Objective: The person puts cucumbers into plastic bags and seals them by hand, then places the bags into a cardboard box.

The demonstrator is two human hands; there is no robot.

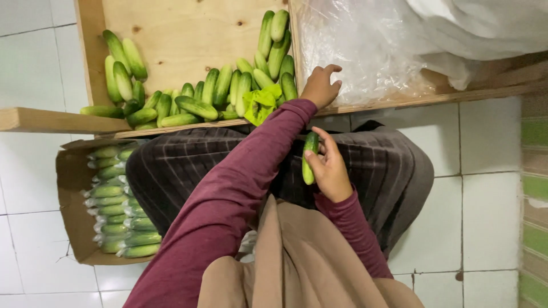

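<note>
The right hand is closed around a single small cucumber, holding it upright over the lap, near the body and just below the front edge of the plywood tray. The left hand is stretched to the far side, its fingers curled loosely on the clear plastic film beside the tray's divider. Whether it has actually pinched a sheet I cannot tell.

The step in hand looks like one cucumber taken up and plastic being felt for. Lifting a single layer of such thin, clinging film would call for a fine fingertip pinch, with the cucumber kept steady in the other hand.

The tray holds a loose heap of cucumbers along its near edge, with a crumpled yellow-green scrap among them. Above the film lies a white sack.

To the left, on the floor, an open cardboard box is packed with rows of wrapped cucumbers. The floor is white tile, with a green-striped band at the far right.
</note>
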